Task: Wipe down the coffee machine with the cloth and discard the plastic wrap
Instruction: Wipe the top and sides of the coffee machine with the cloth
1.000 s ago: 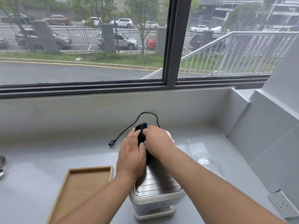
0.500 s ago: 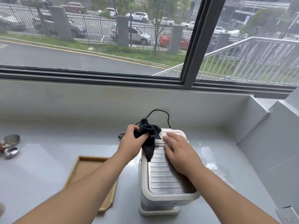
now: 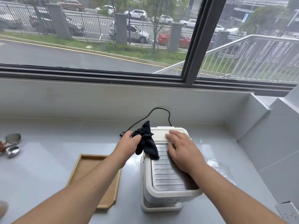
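A white coffee machine [image 3: 168,175] is seen standing on the grey worktop [image 3: 48,159], below a wide window [image 3: 97,46]. A dark cloth [image 3: 148,143] is gripped by the left hand [image 3: 129,146] at the far left corner of the machine's top. The fingers [image 3: 127,135] of this hand are curled around the bunched upper part of the cloth, and the loose end is draped over the ribbed metal top and its left edge. The right hand [image 3: 184,151] is laid flat on the top of the machine. Its fingers [image 3: 174,133] are kept straight and reach onto the white lid at the back; nothing is held by them. The plastic wrap [image 3: 218,167] is found on the worktop just to the right of the machine, partly hidden behind the right forearm. A wooden tray [image 3: 90,168] is placed to the left of the machine, partly covered by the left forearm. A black cable [image 3: 160,109] is led out from behind the machine. Small metal utensils [image 3: 13,139] are seen at the left edge, well apart from the machine.
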Available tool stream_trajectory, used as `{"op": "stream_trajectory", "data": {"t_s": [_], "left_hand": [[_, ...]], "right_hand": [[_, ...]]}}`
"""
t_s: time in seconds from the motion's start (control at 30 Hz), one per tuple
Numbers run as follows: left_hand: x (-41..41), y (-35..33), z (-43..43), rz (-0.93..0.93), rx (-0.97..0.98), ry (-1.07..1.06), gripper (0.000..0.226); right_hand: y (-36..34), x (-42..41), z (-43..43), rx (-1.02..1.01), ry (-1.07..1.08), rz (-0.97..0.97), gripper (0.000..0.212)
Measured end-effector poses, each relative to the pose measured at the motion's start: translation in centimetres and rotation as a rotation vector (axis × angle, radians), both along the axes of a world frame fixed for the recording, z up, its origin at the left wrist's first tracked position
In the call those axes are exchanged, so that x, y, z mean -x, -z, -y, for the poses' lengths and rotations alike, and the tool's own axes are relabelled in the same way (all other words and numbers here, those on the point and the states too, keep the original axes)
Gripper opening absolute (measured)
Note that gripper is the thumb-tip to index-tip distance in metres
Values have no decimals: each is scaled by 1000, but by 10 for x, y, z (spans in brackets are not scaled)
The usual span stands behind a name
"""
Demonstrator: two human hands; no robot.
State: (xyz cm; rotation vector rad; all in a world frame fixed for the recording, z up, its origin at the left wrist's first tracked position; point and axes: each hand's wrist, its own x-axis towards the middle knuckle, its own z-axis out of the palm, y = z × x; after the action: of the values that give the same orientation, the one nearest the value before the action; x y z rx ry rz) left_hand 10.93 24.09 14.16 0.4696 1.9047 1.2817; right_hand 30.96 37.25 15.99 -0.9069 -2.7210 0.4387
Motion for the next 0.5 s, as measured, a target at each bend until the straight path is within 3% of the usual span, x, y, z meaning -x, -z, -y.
{"op": "stream_trajectory", "data": {"t_s": [0.13, 0.3, 0.5], "left_hand": [[-9, 12, 17, 1, 50, 29, 36], [-18, 36, 25, 14, 62, -23, 12], [-18, 49, 20, -134, 130, 12, 27]], "right_hand": [[0, 1, 2, -5, 15, 10, 40], [0, 1, 4, -1, 13, 19, 41], [4, 1, 2, -8, 14, 43, 43]]}}
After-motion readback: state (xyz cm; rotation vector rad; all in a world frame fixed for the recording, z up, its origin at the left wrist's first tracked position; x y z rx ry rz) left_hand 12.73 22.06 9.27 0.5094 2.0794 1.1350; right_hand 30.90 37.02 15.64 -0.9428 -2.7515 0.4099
